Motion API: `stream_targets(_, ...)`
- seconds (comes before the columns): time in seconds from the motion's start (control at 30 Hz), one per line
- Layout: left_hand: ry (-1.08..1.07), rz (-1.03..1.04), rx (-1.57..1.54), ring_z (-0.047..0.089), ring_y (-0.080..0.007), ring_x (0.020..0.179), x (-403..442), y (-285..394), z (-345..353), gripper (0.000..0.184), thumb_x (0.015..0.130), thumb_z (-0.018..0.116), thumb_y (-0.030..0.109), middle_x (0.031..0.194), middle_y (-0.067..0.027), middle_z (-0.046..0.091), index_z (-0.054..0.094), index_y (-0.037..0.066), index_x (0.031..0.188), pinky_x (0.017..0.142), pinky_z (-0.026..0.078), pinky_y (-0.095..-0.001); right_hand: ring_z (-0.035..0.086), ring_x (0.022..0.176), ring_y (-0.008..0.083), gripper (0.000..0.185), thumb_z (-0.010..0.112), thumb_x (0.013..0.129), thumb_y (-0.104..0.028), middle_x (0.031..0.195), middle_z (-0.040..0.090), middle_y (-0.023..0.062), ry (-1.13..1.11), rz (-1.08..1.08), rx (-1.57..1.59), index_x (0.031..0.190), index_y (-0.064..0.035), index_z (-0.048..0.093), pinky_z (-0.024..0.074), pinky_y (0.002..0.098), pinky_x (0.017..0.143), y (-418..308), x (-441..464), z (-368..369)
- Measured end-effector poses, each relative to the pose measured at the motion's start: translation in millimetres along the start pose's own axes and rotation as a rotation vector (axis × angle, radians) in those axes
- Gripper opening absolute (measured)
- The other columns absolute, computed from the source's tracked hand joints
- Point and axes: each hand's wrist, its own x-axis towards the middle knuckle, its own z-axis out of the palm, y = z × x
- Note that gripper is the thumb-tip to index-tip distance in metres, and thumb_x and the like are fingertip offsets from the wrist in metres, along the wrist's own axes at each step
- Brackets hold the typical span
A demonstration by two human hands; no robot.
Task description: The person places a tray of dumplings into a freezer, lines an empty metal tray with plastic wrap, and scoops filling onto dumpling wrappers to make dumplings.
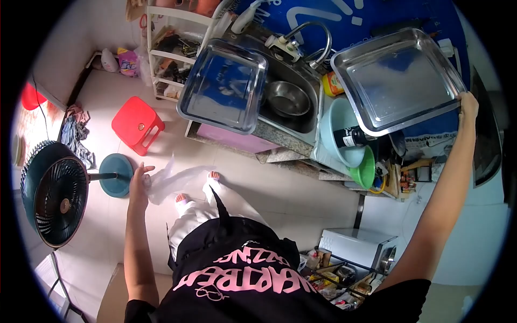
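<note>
My right hand (pixel 468 106) grips the near right corner of a rectangular steel tray (pixel 398 81), which is over the right side of the counter. Low on the left, my left hand (pixel 141 180) holds a thin clear plastic bag (pixel 175 177) that hangs out toward my feet. The hand's fingertips are only partly visible. A second steel tray (pixel 246 126) rests across the left part of the sink (pixel 307 123). Inside the basin sits a round metal bowl (pixel 288 98), below the curved faucet (pixel 327 48).
A light blue basin (pixel 329 126) with a dark bottle (pixel 350 137) and a green bowl (pixel 366 169) stand right of the sink. On the floor to the left are a red stool (pixel 134 121) and a standing fan (pixel 56 194). A white shelf rack (pixel 175 56) stands behind.
</note>
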Motion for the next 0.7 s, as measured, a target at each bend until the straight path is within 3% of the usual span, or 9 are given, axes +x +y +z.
stream_targets(0.07, -0.011, 0.004, 0.005, 0.043, -0.0075, 0.057, -1.3, 0.3, 3.1, 0.038, 0.087, 0.052, 0.042, 0.063, 0.0033, 0.043, 0.063, 0.007, 0.091, 0.054, 0.034, -0.0213, 0.041, 0.053, 0.015, 0.005, 0.054, 0.063, -0.007, 0.059, 0.044, 0.0042, 0.015, 0.037, 0.046, 0.059, -0.0045, 0.052, 0.0295, 0.0286, 0.05, -4.0, -20.7, -3.3)
stream_targets(0.7, -0.012, 0.008, 0.021, 0.043, -0.0078, 0.055, -1.5, -6.8, 7.6, 0.035, 0.087, 0.053, 0.04, 0.062, 0.0036, 0.043, 0.063, 0.007, 0.089, 0.051, 0.033, -0.0223, 0.043, 0.054, 0.015, 0.005, 0.055, 0.061, -0.009, 0.059, 0.045, 0.0037, 0.052, -0.021, 0.027, 0.061, -0.0041, 0.056, 0.0316, 0.0304, 0.051, 24.4, -27.5, -3.0)
